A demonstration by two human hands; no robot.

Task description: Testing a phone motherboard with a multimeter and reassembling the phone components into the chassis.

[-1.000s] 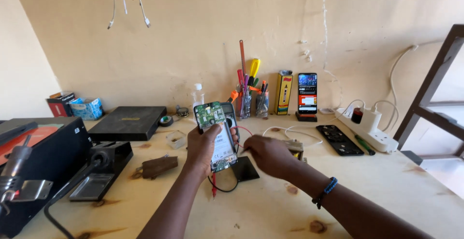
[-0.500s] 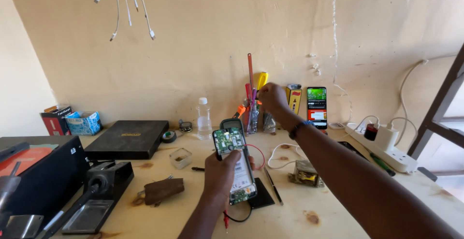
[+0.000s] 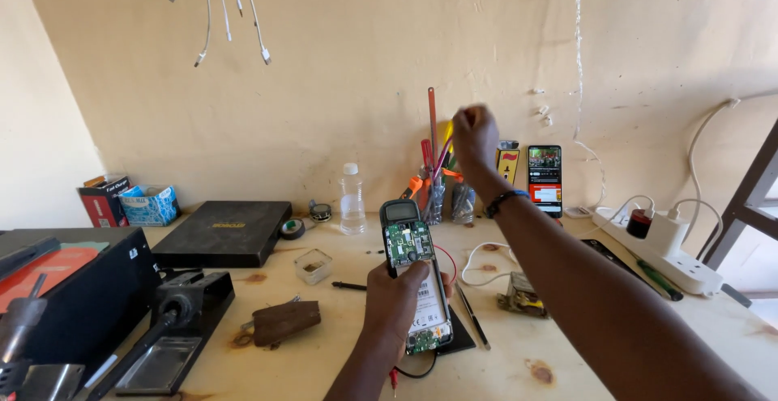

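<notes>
Left hand (image 3: 399,300) is closed around an opened handset (image 3: 415,275), back cover off, green circuit board showing up top and a white label lower down. Held upright over the near middle of the wooden bench (image 3: 567,352), tilted slightly. Fingers wrap the lower half, thumb on the left edge.

Right hand (image 3: 474,137) is stretched out to the far side, up at the tool holder (image 3: 438,194) against the wall. Fingers are bunched together at the top of the tools, just beside a long red-handled tool (image 3: 432,121). Can't tell whether it actually grips one; the fingertips are turned away. A dark band sits on that wrist.

Around it:
- clear plastic bottle (image 3: 352,200) just left of the tool holder
- a second phone (image 3: 545,180) with lit screen propped against the wall, right of the holder
- white power strip (image 3: 660,251) far right, with plugs in it
- flat black box (image 3: 223,232) far left of centre
- small clear container (image 3: 313,265) near the box
- brown block (image 3: 284,321) at near left
- black machine (image 3: 77,295) at the left edge
- cables (image 3: 227,12) hanging from above, top left
</notes>
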